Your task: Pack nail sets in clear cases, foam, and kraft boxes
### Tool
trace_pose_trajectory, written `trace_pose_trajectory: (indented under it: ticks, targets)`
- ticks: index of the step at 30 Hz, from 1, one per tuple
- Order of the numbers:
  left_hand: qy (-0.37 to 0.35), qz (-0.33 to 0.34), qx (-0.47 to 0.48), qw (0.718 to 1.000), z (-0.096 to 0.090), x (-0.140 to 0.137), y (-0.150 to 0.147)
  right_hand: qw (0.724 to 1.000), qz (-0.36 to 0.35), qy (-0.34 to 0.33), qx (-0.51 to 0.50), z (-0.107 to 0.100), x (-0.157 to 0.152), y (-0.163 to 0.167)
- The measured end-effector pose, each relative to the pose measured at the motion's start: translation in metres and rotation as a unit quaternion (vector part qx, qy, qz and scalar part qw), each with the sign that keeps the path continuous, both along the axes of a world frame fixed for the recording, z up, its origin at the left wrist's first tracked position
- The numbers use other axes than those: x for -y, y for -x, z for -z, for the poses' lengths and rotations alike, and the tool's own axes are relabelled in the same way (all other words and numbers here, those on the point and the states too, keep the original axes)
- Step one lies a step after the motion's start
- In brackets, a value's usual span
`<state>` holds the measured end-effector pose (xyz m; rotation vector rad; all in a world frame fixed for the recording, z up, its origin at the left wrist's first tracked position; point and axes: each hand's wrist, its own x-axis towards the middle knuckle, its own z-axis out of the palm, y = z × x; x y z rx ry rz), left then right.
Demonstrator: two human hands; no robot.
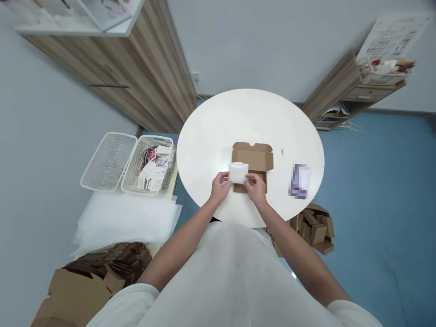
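Between my two hands is a small folded white packet (238,173) that looks wrapped in foam sheet; its contents are hidden. My left hand (220,185) pinches its left edge, and my right hand (256,186) grips the right edge. Below and behind the packet, an open brown cardboard box (252,159) rests on the white round table (211,122), its lid folded back away from me. The packet covers part of the box's left side. I cannot tell whether the packet touches the box.
On the table's right lies a pixelated purplish item (299,181). To the left are a basket of packets and cards (124,186), another white basket (85,181), and foam sheets (122,218). Flattened cardboard (78,295) lies lower left; folded boxes (318,234) sit below the table's right edge.
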<state>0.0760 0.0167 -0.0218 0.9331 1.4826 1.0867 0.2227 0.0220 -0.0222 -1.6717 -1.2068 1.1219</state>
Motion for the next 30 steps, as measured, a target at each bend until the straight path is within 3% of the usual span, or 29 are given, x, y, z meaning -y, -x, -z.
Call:
trace_pose_trajectory:
  ticks: [6,10,16,26,30]
  targets:
    - [0.071,0.091,-0.064,0.991,0.013,-0.006,-0.047,0.995,-0.013,0.047,0.087,0.02,0.007,-0.049]
    - [0.104,0.136,-0.134,0.976,0.018,-0.004,-0.054,0.985,-0.067,0.045,0.154,0.031,0.01,-0.055]
    - [0.103,0.22,-0.24,0.94,0.02,0.003,-0.053,0.974,-0.134,0.049,0.173,0.036,0.01,-0.058]
    - [0.101,0.246,-0.285,0.921,0.023,0.024,-0.058,0.956,-0.2,0.054,0.208,0.035,0.024,-0.051]
    - [0.06,0.24,-0.286,0.926,0.021,0.034,-0.05,0.967,-0.195,0.021,0.164,0.03,0.036,-0.05]
